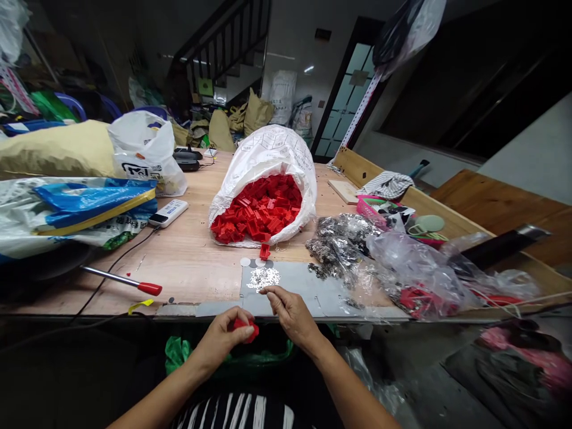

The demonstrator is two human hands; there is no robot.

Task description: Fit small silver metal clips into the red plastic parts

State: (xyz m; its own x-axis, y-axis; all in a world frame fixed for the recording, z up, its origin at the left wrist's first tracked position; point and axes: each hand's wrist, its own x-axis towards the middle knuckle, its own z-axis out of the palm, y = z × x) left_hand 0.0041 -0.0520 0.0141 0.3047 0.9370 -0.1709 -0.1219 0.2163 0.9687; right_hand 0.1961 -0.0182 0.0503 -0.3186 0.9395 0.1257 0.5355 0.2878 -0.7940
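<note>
My left hand is closed around a small red plastic part just in front of the table's edge. My right hand is at the near side of a pile of tiny white pieces, its thumb and index finger drawn together; anything between the fingertips is too small to tell. The pile lies on a grey sheet. Beyond it, a white sack lies on its side, its mouth facing me and full of red plastic parts. One loose red part sits outside the mouth.
Clear bags of small dark metal pieces lie to the right, beside a pink basket. A red-handled lever juts over the left side near a white power bank. Below the edge hangs a green bag.
</note>
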